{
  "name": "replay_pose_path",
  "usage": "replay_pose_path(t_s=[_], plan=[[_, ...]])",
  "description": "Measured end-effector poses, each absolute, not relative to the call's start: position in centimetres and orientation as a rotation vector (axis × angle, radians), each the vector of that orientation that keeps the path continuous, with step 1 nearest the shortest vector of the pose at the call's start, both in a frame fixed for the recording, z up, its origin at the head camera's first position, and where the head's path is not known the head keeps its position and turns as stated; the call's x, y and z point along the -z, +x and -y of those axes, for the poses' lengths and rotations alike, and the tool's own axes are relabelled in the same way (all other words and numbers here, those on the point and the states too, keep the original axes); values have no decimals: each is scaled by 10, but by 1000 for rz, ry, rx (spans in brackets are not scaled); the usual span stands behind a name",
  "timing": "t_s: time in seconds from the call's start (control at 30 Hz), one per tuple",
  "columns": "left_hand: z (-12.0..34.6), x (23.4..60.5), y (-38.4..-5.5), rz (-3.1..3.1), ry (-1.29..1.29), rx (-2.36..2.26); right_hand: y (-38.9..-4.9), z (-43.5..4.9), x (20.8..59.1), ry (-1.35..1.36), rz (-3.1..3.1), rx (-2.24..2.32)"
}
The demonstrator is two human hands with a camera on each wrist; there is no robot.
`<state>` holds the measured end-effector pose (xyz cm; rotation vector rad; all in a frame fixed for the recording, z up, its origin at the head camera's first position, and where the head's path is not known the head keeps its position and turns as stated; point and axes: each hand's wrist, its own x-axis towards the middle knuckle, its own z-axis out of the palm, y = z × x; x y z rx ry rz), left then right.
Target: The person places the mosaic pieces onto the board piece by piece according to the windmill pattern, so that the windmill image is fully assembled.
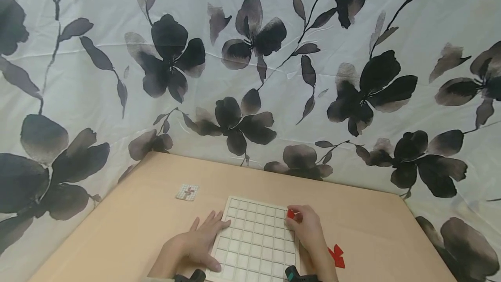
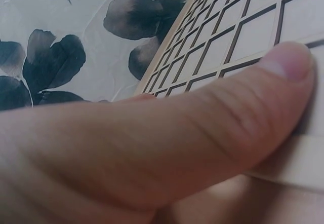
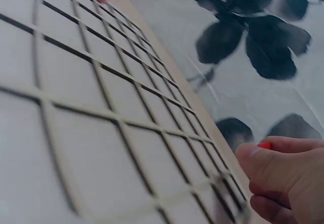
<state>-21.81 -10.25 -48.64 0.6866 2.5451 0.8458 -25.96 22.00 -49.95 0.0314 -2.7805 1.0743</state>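
Note:
A pale board (image 1: 254, 238) with a raised square grid lies on the table. My left hand (image 1: 197, 240) rests along its left edge with the fingers spread, and in the left wrist view the thumb (image 2: 217, 127) lies over the grid. At the board's far right corner, my right hand (image 1: 309, 227) pinches a small red piece (image 1: 291, 213) between thumb and fingers. Only a sliver of that red piece (image 3: 265, 145) shows in the right wrist view; the fingers hide the rest. More red pieces (image 1: 337, 256) lie beside the right forearm, which partly covers them.
A small card (image 1: 188, 192) with a grid and a red pinwheel pattern lies beyond the board's far left corner. The tan table (image 1: 375, 229) ends at a white curtain (image 1: 297, 112) printed with dark flowers. Each wrist wears a dark strap.

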Motion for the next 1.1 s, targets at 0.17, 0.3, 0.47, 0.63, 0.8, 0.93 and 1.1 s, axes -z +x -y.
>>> replay_pose_path(t_s=[0.17, 0.3, 0.47, 0.63, 0.8, 0.93, 1.1], plan=[[101, 488, -219, -2556, 707, -819, -256, -193, 506, 64, 2752, -1099], [101, 487, -220, -2551, 698, -808, -255, -177, 512, 82, 2739, -1090], [99, 486, -220, -2553, 690, -800, -256, -168, 520, 68, 2700, -1053], [99, 485, -220, -2562, 678, -792, -259, -161, 526, 87, 2718, -1037], [98, 486, -221, -2549, 661, -806, -263, -157, 528, 96, 2747, -959], [97, 487, -224, -2548, 658, -812, -265, -157, 528, 66, 2752, -905], [96, 488, -224, -2554, 650, -804, -265, -155, 529, 51, 2750, -914]])
